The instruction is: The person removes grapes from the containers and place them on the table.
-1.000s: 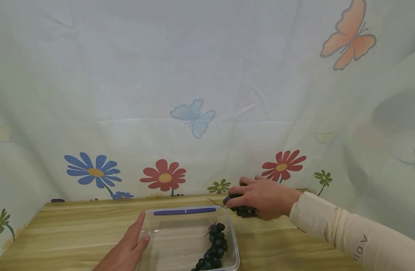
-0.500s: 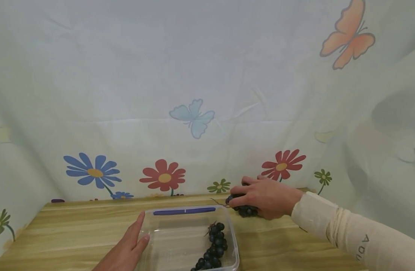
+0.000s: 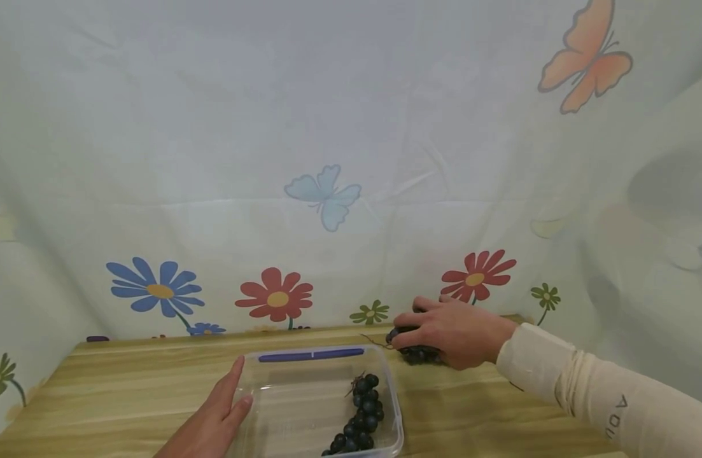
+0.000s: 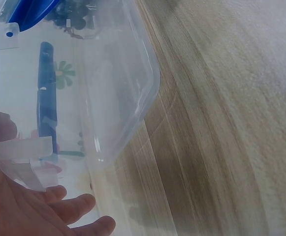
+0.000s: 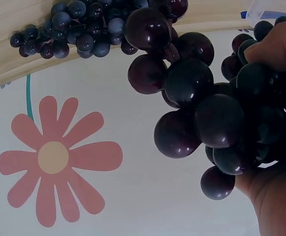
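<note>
My right hand (image 3: 456,334) grips a bunch of dark grapes (image 3: 419,353) at the back of the table, right of the clear plastic container. Close up in the right wrist view, the held grapes (image 5: 204,103) sit between thumb and fingers, partly covered by them. My left hand (image 3: 213,413) lies along the left wall of the container (image 3: 398,407) with its fingers straight. Loose fingertips show beside that wall in the left wrist view (image 4: 79,209). Inside the container, along its right side, lies another bunch of dark grapes (image 3: 363,413).
A further bunch of grapes (image 5: 81,29) lies on the wooden table in the right wrist view. Blue latch strips (image 3: 310,355) mark the container's far side. Behind the table (image 3: 127,381) hangs a white curtain (image 3: 213,159) printed with flowers and butterflies.
My right hand has shifted slightly to the right with the grapes and their thin stem. My left hand and the container have stayed almost still.
</note>
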Motion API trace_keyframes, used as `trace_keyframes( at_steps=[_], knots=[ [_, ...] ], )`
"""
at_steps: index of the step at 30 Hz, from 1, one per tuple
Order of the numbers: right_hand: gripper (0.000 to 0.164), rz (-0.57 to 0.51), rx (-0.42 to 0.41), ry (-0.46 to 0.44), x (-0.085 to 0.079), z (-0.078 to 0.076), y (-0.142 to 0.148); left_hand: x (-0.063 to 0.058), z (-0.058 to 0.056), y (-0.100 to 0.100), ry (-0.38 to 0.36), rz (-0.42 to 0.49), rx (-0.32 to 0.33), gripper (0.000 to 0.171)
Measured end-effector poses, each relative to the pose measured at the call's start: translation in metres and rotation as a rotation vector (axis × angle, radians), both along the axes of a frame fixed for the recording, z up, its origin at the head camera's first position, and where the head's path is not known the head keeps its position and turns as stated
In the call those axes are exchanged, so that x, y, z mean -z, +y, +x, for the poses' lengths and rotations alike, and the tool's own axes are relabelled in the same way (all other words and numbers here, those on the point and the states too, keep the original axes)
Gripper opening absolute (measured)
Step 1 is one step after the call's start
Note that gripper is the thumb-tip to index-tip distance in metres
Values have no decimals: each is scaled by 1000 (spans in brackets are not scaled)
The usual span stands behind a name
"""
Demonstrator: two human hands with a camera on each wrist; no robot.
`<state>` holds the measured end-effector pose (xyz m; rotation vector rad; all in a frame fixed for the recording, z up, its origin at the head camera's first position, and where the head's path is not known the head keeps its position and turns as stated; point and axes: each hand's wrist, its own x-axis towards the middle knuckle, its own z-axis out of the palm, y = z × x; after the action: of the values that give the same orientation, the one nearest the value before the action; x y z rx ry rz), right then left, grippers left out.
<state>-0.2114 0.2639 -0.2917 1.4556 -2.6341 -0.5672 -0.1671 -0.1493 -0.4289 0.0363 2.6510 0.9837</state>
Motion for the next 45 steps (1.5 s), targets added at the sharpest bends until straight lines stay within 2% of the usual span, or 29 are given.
trace_keyframes(
  at_steps=[30,45],
  knots=[
    [57,-6,10,24,3,-3,14,1,-2,-1,-24,7,-9,103],
    [67,6,54,-11,2,-3,17,1,-2,-2,-15,11,-6,102]
  ],
)
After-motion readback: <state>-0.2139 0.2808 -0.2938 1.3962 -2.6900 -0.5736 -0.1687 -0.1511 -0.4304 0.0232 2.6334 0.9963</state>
